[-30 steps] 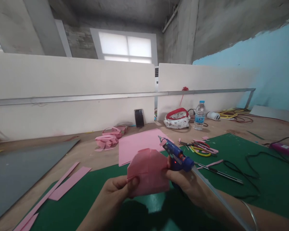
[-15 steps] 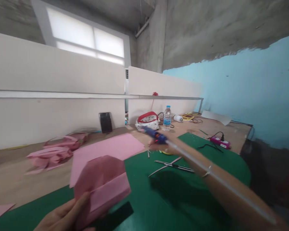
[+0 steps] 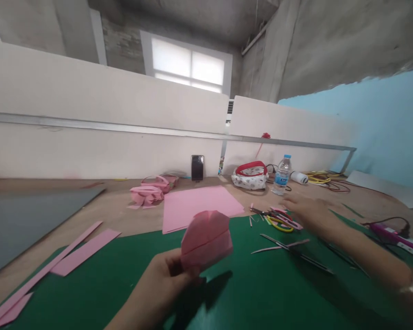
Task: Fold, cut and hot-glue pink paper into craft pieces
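Observation:
My left hand (image 3: 167, 279) pinches a folded pink paper piece (image 3: 206, 243), rounded along its top, and holds it up over the green cutting mat (image 3: 248, 293). Stretched out to the right, my right hand (image 3: 303, 211) is low over the table between the water bottle (image 3: 281, 176) and a pair of scissors (image 3: 280, 224) with yellow and red handles. Motion blurs its fingers, and I cannot make out anything in them. A slim dark and silver tool (image 3: 311, 261) crosses a narrow paper strip on the mat.
Pink sheets (image 3: 196, 206) lie behind the mat, with crumpled pink paper (image 3: 146, 195) beside them. Pink strips (image 3: 86, 252) are at the left. Along the back stand a phone (image 3: 197, 167) and a white pouch (image 3: 250, 176). A purple power strip (image 3: 397, 238) sits at the right.
The view has swung left. My right hand held a blue glue gun with a long clear stick; the gun is no longer visible. My left hand still holds the pink paper.

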{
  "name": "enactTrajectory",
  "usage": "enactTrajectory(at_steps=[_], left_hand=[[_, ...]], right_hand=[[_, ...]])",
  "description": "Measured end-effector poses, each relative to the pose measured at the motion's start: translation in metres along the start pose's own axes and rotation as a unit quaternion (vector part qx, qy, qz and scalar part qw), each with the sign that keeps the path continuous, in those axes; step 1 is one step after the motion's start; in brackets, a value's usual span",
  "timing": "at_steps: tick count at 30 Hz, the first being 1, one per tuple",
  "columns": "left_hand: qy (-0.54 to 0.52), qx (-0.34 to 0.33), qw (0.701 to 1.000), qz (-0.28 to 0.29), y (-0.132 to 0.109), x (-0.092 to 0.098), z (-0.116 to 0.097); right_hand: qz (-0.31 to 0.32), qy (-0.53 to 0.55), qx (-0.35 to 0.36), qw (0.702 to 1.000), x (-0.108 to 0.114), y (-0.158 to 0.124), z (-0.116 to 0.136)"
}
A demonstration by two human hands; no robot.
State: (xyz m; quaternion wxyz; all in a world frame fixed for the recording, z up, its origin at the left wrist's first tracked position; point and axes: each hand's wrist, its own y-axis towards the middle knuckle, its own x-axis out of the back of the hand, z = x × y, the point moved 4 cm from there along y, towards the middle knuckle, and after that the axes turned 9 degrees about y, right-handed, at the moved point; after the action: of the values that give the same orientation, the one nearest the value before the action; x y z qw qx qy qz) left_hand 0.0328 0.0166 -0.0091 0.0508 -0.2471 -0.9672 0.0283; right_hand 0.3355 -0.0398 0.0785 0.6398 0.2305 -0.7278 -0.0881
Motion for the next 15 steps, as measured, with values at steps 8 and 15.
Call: enactTrajectory(at_steps=[8, 15], left_hand=[[0.010, -0.027, 0.999, 0.041, -0.006, -0.004, -0.010], [-0.056, 0.054, 0.995, 0.067, 0.005, -0.008, 0.015]], right_hand=[[-0.210, 0.198, 0.185, 0.940, -0.014, 0.018, 0.180], [-0.176, 0.254, 0.149, 0.939, -0.040, 0.020, 0.172]])
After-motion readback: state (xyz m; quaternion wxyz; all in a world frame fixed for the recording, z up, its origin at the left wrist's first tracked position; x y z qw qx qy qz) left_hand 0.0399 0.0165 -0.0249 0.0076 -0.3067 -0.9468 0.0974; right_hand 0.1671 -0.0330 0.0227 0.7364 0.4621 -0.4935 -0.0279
